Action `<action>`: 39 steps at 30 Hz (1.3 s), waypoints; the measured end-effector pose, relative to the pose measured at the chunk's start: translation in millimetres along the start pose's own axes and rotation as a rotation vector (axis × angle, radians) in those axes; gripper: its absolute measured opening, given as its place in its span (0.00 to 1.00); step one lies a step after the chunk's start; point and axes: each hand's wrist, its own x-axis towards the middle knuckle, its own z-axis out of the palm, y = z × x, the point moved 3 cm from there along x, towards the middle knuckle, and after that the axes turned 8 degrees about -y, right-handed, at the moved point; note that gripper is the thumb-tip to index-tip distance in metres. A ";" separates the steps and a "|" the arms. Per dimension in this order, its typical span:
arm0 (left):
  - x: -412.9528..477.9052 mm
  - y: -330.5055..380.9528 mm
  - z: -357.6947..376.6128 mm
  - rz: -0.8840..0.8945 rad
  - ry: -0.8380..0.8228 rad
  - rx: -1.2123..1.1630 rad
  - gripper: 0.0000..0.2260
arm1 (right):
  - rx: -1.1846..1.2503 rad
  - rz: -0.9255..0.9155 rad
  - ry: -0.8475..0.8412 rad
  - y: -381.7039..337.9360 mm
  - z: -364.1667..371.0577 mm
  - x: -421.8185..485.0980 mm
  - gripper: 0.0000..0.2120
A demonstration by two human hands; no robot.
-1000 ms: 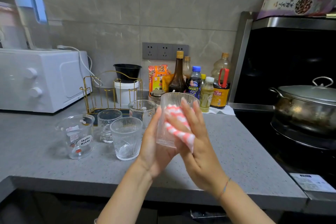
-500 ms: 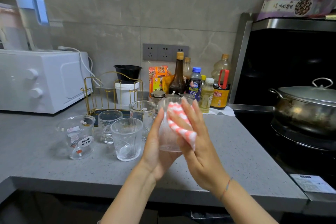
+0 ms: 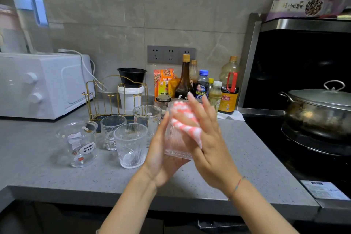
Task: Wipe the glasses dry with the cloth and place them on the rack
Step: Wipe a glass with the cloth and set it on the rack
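Observation:
My left hand (image 3: 161, 150) holds a ribbed clear glass (image 3: 175, 144) upright above the counter. My right hand (image 3: 210, 138) presses a pink-and-white checked cloth (image 3: 187, 123) against the glass's right side. Several other glasses stand on the counter to the left: a ribbed glass (image 3: 131, 144), a Hello Kitty glass (image 3: 79, 144), a small clear glass (image 3: 113, 131) and a taller one (image 3: 147, 118). The gold wire rack (image 3: 115, 99) stands behind them and holds no glasses.
A white oven (image 3: 41, 83) sits at the left, with a white tub and black bowl (image 3: 131, 85) behind the rack. Sauce bottles (image 3: 201, 83) line the wall. A lidded pot (image 3: 319, 112) sits on the black stove at the right. The counter's front edge (image 3: 171, 201) is near.
Both hands have lowered the glass a little, and the cloth has slid along its side. The other glasses have not moved.

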 end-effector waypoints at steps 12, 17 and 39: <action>-0.3 -2.7 -2.8 0.031 0.026 -0.104 0.31 | 0.173 0.010 -0.062 3.6 16.5 -12.5 0.17; -0.5 -2.9 -6.8 -0.079 -0.031 -0.185 0.38 | 0.007 -0.087 -0.149 2.2 29.9 -35.5 0.19; 4.0 -1.5 -11.9 -0.122 -0.020 -0.145 0.43 | 0.042 -0.060 -0.103 2.0 36.5 -33.0 0.19</action>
